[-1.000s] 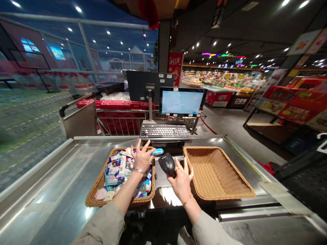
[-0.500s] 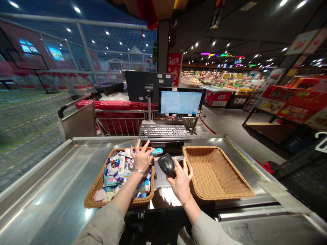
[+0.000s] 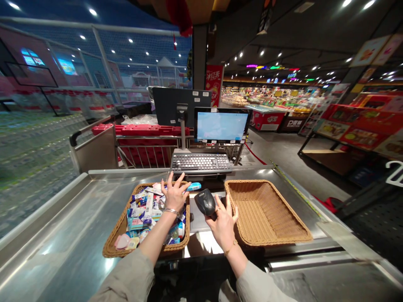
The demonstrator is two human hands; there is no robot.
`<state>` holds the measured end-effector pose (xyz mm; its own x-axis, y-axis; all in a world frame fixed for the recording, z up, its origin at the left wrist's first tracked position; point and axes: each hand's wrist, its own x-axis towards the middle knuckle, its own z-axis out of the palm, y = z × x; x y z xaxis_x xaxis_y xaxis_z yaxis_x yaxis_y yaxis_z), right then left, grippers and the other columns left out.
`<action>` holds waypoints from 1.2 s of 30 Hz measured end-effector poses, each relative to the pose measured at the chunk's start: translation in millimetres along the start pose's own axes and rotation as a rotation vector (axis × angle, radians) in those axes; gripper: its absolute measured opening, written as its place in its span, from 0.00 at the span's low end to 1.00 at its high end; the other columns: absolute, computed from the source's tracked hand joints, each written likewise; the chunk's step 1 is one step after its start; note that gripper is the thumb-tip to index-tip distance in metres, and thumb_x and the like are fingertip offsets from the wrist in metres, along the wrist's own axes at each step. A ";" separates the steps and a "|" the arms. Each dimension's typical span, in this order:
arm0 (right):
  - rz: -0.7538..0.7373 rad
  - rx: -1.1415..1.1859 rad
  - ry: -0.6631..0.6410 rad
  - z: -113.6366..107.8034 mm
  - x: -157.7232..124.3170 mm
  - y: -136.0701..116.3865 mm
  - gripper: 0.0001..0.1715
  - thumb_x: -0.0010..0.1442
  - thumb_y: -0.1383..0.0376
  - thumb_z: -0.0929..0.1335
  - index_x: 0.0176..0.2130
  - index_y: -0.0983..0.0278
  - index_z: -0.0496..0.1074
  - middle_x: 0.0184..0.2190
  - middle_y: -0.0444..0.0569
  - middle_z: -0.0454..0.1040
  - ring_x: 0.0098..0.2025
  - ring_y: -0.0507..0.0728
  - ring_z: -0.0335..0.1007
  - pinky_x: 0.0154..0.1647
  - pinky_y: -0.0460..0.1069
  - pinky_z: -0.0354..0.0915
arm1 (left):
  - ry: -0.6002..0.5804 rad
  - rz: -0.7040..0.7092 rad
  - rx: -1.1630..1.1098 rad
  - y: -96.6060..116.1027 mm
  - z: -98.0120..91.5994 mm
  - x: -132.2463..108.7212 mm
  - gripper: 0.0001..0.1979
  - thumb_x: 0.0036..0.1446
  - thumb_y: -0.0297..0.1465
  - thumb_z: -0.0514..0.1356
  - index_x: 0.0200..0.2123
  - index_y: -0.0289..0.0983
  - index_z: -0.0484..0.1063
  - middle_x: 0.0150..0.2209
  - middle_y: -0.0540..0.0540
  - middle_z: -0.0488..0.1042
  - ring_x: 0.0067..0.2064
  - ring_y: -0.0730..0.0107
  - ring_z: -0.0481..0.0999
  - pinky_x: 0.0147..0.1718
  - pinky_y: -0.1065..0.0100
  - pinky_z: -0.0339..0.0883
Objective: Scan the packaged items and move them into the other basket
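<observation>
My left hand (image 3: 175, 197) is over the left wicker basket (image 3: 115, 245), its upper fingers spread. A small blue-and-white packet (image 3: 194, 186) sticks out to the right from under its thumb, held there; the grip itself is partly hidden. In the basket lies a jumble of small wrapped goods (image 3: 145, 214), mostly white, blue and purple. My right hand (image 3: 223, 222) grips a black handheld barcode scanner (image 3: 205, 202), its head tilted toward the packet. Most of the scanner's handle is hidden by the fingers. Just right of this hand stands a second wicker basket (image 3: 267, 209) with nothing in it.
Behind the baskets stand a keyboard (image 3: 201, 162) and a lit screen (image 3: 220, 125), with a dark monitor (image 3: 168, 107) facing away. The metal counter (image 3: 69, 218) runs along both sides. Bottled drinks (image 3: 40, 134) are stacked at left, boxed goods (image 3: 359, 126) at right.
Both hands, the packet and the scanner keep almost the same position. The whole view has shifted very slightly.
</observation>
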<state>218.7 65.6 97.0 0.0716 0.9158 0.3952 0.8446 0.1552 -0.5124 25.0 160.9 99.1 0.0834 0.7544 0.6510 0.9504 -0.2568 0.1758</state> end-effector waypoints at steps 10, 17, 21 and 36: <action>0.044 -0.058 0.046 -8.2 -4.4 13.4 0.18 0.57 0.61 0.66 0.48 0.55 0.74 0.61 0.48 0.65 0.70 0.68 0.38 0.62 0.74 0.36 | 0.010 0.025 -0.023 13.2 3.5 4.7 0.15 0.52 0.36 0.65 0.45 0.56 0.77 0.62 0.56 0.66 0.68 0.44 0.49 0.62 0.34 0.36; 0.092 -0.090 0.072 -18.9 -6.3 24.5 0.19 0.61 0.55 0.63 0.49 0.55 0.74 0.62 0.47 0.65 0.71 0.68 0.35 0.62 0.74 0.36 | -0.026 0.052 -0.064 28.1 9.6 9.0 0.14 0.53 0.38 0.64 0.45 0.56 0.77 0.62 0.57 0.66 0.69 0.46 0.47 0.62 0.34 0.34; 0.134 -0.087 0.092 -26.1 -6.7 31.0 0.22 0.61 0.49 0.62 0.49 0.54 0.74 0.62 0.47 0.65 0.71 0.69 0.35 0.62 0.74 0.37 | -0.038 0.068 -0.090 40.1 13.3 11.6 0.14 0.53 0.38 0.64 0.45 0.55 0.77 0.62 0.56 0.66 0.69 0.46 0.46 0.62 0.34 0.34; 0.325 -0.257 0.217 -59.6 -12.9 86.7 0.23 0.62 0.52 0.61 0.50 0.58 0.74 0.60 0.50 0.66 0.70 0.67 0.38 0.62 0.70 0.38 | -0.123 0.236 -0.173 108.0 30.8 25.3 0.14 0.54 0.39 0.64 0.45 0.55 0.77 0.62 0.55 0.66 0.69 0.46 0.47 0.63 0.34 0.37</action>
<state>322.7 45.2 92.9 0.4406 0.7985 0.4102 0.8622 -0.2490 -0.4412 138.9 170.9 111.8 0.3418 0.7265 0.5962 0.8362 -0.5246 0.1598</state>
